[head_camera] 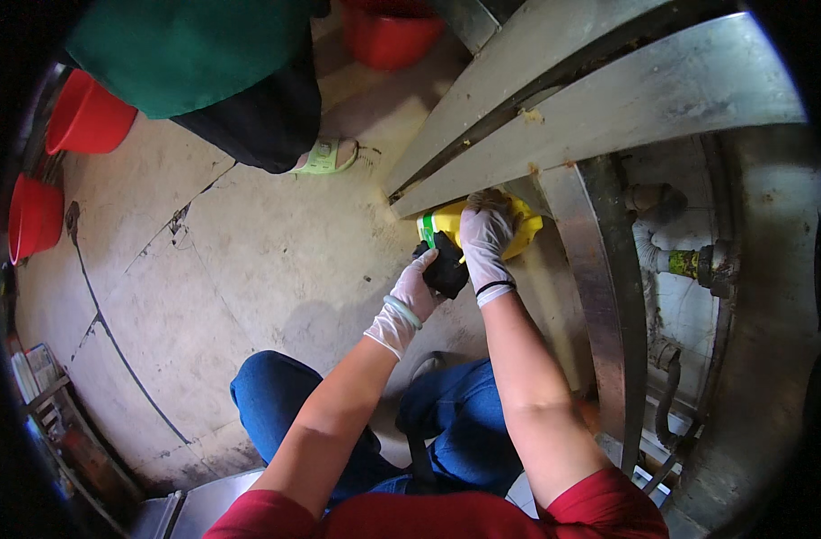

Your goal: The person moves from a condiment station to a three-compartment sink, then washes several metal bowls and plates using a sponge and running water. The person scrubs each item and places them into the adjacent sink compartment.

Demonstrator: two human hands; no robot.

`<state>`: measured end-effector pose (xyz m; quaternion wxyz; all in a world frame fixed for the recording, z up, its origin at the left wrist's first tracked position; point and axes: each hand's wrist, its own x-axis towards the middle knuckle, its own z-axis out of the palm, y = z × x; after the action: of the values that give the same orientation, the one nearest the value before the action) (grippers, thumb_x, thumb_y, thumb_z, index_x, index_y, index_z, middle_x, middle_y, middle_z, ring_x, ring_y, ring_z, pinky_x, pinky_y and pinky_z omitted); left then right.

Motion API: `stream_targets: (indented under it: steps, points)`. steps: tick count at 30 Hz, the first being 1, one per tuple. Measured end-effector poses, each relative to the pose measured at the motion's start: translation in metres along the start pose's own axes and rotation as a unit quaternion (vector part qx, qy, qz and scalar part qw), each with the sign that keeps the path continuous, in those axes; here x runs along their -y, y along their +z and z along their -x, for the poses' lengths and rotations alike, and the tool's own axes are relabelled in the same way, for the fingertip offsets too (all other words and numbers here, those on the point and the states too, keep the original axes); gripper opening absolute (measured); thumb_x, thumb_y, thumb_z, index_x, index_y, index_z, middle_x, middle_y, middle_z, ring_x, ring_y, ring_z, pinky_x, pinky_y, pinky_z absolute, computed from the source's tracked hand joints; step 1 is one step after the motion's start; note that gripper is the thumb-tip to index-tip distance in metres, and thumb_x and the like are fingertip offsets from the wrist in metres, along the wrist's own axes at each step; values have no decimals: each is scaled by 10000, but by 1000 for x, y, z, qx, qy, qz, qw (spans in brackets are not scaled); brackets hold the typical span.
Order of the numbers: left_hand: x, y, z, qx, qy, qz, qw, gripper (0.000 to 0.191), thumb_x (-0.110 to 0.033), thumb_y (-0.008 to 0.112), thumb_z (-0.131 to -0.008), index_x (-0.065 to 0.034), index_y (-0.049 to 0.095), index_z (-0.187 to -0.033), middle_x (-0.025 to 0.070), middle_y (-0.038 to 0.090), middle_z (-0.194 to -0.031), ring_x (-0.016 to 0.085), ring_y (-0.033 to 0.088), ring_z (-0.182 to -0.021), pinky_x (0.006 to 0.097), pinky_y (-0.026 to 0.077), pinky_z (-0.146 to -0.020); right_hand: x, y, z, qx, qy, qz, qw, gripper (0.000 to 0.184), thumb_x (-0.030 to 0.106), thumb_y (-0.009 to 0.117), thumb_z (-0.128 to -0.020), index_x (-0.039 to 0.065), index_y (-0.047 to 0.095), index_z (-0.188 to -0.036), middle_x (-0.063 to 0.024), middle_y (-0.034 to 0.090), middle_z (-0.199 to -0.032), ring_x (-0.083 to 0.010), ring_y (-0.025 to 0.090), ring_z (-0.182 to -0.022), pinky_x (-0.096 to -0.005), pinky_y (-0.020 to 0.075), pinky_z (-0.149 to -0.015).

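Observation:
My left hand, in a thin whitish glove with a pale bangle at the wrist, grips a crumpled black cloth or bag. My right hand, gloved likewise and with a black band at the wrist, lies on a yellow plastic container with a green and white label. Its fingers curl over the container's top, where a grip is likely, but the fingertips are partly hidden. The black item touches the container's near side. Both sit low by the floor, at the edge of a metal frame.
Metal beams and a metal leg rise close on my right, with drain pipes behind. A person in a green apron stands ahead at the left. Red buckets stand along the left of the cracked floor.

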<state>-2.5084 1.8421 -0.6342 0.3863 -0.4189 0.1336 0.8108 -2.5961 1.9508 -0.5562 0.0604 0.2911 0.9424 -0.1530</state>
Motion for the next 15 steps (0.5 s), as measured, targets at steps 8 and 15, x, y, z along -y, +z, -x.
stream_targets:
  steps: [8, 15]
  points:
    - [-8, -10, 20, 34, 3, 9, 999, 367, -309, 593, -943, -130, 583, -1263, 68, 665, -1199, 287, 627, -1118, 527, 494, -982, -4, 6, 0, -51, 70, -105, 991, 518, 426, 400, -1015, 7, 618, -1227, -236, 607, -1284, -391, 549, -1213, -468, 406, -1049]
    - [-23, 1, 148, 37, 47, 80, 995, 336, -398, 662, -940, -126, 648, -1137, 94, 707, -1082, 293, 673, -1012, 511, 551, -914, 1, -17, 120, -71, 53, -565, 821, 575, 509, 414, -1042, 25, 567, -1313, -190, 586, -1339, -313, 539, -1246, -413, 402, -1091]
